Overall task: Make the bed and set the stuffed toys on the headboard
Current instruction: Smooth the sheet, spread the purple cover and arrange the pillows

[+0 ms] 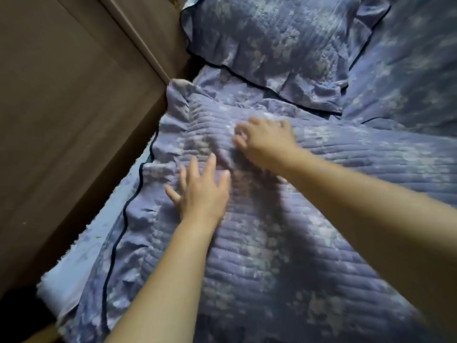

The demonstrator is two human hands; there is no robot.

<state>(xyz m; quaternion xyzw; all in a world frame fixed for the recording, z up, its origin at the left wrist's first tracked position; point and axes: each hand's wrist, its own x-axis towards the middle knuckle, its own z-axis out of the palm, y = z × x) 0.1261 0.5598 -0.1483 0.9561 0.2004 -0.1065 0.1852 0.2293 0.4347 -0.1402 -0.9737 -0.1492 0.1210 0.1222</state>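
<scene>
A purple-blue quilted floral blanket [284,243] with a ruffled, dark-piped edge covers the bed. My left hand [200,191] lies flat on it with fingers spread, near the blanket's left side. My right hand [264,139] rests palm-down a little farther up, fingers apart, blurred by motion. A matching ruffled pillow [267,45] lies at the top of the bed, just beyond the blanket's upper edge. A second matching pillow [408,63] is at the right. No stuffed toys or headboard are in view.
A brown wall or panel [61,120] runs along the bed's left side, close to the blanket's ruffle. A strip of light blue sheet [81,263] shows between the blanket's edge and the wall. A dark gap sits at the lower left corner.
</scene>
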